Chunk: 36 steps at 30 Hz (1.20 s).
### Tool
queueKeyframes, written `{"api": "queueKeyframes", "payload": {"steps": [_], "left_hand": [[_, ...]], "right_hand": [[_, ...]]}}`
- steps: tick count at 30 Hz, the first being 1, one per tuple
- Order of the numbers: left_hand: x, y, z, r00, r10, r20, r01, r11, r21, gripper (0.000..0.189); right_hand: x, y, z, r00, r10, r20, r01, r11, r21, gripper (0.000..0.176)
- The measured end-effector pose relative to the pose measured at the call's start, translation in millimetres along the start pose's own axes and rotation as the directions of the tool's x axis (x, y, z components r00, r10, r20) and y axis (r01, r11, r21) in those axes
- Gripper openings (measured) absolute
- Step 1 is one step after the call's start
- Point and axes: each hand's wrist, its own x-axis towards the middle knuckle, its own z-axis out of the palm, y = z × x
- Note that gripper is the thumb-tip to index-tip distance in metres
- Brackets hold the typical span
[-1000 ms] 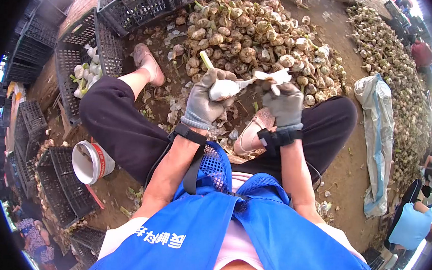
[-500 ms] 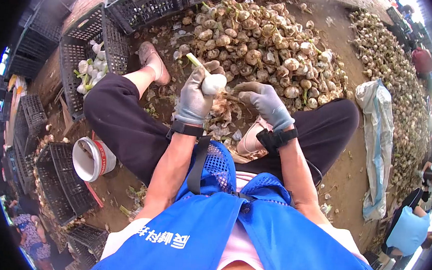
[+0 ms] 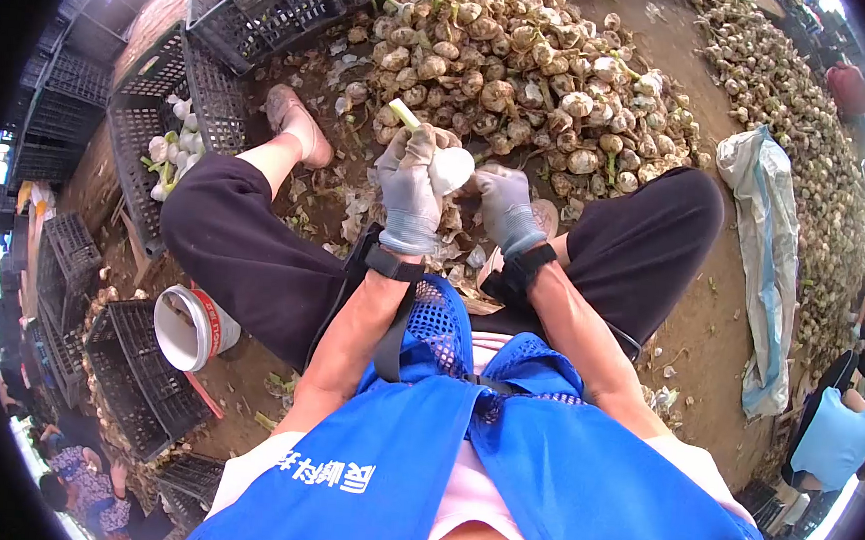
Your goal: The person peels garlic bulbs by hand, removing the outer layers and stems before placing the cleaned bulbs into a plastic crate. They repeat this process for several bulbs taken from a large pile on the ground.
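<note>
My left hand (image 3: 413, 188), in a grey-white work glove, is wrapped round a white garlic bulb (image 3: 451, 171). The bulb's pale green cut stem (image 3: 404, 114) sticks up to the left above the fingers. Close by on the right is my right hand (image 3: 507, 207), gloved too, with its fingers curled in and their tips at the bulb's right side. Whether those fingers pinch anything I cannot make out. Loose papery skins (image 3: 450, 261) lie on the ground beneath both hands.
A big heap of unpeeled garlic (image 3: 526, 76) lies ahead. At left, a black crate (image 3: 137, 199) holds white bulbs, near a white bucket (image 3: 184, 330). To the right are a plastic sack (image 3: 759, 263) and a longer garlic pile (image 3: 820, 247). Other people sit at both sides.
My right hand has moved left to the bulb, and its fingers have curled in. My left hand still holds the bulb, now slightly further right and turned.
</note>
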Motion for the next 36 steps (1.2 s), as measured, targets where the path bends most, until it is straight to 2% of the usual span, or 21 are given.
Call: {"api": "queueKeyframes", "payload": {"steps": [2, 3, 4, 5, 7, 9, 11, 16, 17, 19, 20, 21, 23, 24, 27, 29, 30, 31, 33, 35, 36], "left_hand": [[6, 7, 5, 0.999, 0.036, 0.002, -0.036, 0.999, 0.001, 0.020], [8, 13, 2, 0.997, 0.069, -0.015, -0.069, 0.998, 0.009, 0.020], [15, 9, -13, 0.997, 0.061, -0.053, -0.057, 0.996, 0.070, 0.017], [15, 9, -17, 0.996, 0.066, -0.066, -0.061, 0.996, 0.068, 0.017], [14, 8, -22, 0.975, 0.209, -0.079, -0.165, 0.910, 0.379, 0.017], [9, 19, -15, 0.992, 0.107, -0.070, -0.069, 0.908, 0.412, 0.013], [13, 20, -13, 0.724, 0.528, 0.444, -0.643, 0.285, 0.711, 0.012], [8, 30, -2, 0.607, 0.527, 0.595, -0.738, 0.096, 0.668, 0.013], [3, 28, -3, 0.612, 0.523, 0.593, -0.735, 0.100, 0.671, 0.013], [-6, 20, -2, 0.976, 0.190, 0.105, -0.217, 0.861, 0.461, 0.012], [-3, 8, -9, 0.976, 0.209, 0.069, -0.219, 0.912, 0.347, 0.015], [-7, 11, -12, 0.996, 0.060, 0.063, -0.077, 0.945, 0.319, 0.020], [-3, 6, -18, 0.999, -0.034, 0.009, 0.034, 0.998, 0.054, 0.021], [-3, 3, -24, 0.995, -0.089, -0.053, 0.091, 0.995, 0.031, 0.021], [-2, 2, -26, 0.995, -0.096, -0.015, 0.095, 0.993, -0.070, 0.021], [3, 1, -25, 0.994, -0.105, 0.039, 0.111, 0.974, -0.197, 0.022], [6, 0, -26, 0.991, -0.131, 0.028, 0.133, 0.953, -0.270, 0.022], [8, 3, -25, 0.988, -0.155, 0.016, 0.151, 0.927, -0.343, 0.023], [9, 6, -25, 0.997, -0.064, 0.029, 0.067, 0.992, -0.102, 0.026], [-1, 10, -12, 0.994, -0.034, 0.103, 0.018, 0.988, 0.155, 0.029], [-5, 9, -8, 0.993, -0.090, 0.078, 0.065, 0.958, 0.280, 0.032]], "right_hand": [[-4, -6, -21, 0.863, -0.393, 0.318, 0.506, 0.676, -0.536, 0.016], [-5, -8, -18, 0.970, -0.082, 0.228, 0.118, 0.982, -0.147, 0.018], [-8, -27, -12, 0.965, 0.238, 0.111, -0.262, 0.900, 0.348, 0.021], [-7, -45, -12, 0.916, 0.380, 0.128, -0.395, 0.799, 0.454, 0.022], [-4, -58, -16, 0.962, 0.256, 0.097, -0.272, 0.936, 0.223, 0.017], [-13, -93, -13, 0.953, 0.250, 0.169, -0.284, 0.934, 0.217, 0.015], [-13, -84, -7, 0.962, 0.231, 0.143, -0.256, 0.947, 0.193, 0.013], [-12, -80, -2, 0.981, 0.181, 0.074, -0.194, 0.949, 0.248, 0.012], [-15, -79, -2, 0.979, 0.188, 0.074, -0.201, 0.948, 0.248, 0.012], [-19, -82, -4, 0.934, 0.338, 0.116, -0.355, 0.841, 0.408, 0.012], [-14, -54, -6, 0.973, -0.098, 0.207, 0.116, 0.991, -0.074, 0.011], [-8, -28, -8, 0.818, -0.514, 0.257, 0.570, 0.667, -0.480, 0.011], [-11, -30, -2, 0.902, -0.360, 0.237, 0.424, 0.841, -0.336, 0.012], [-15, -29, 2, 0.972, -0.157, 0.174, 0.191, 0.960, -0.203, 0.009], [-24, -27, 10, 0.955, -0.220, 0.199, 0.266, 0.932, -0.246, 0.005], [-21, -39, 13, 0.966, -0.123, 0.226, 0.120, 0.992, 0.023, 0.011], [-28, -46, 7, 0.953, 0.126, 0.276, -0.208, 0.933, 0.295, 0.014], [-34, -79, 2, 0.857, 0.336, 0.391, -0.505, 0.700, 0.505, 0.016], [-34, -99, -6, 0.863, 0.333, 0.380, -0.484, 0.761, 0.432, 0.019], [-29, -93, -2, 0.954, 0.174, 0.242, -0.207, 0.971, 0.117, 0.013], [-30, -92, -3, 0.956, 0.177, 0.234, -0.209, 0.971, 0.118, 0.013]]}}
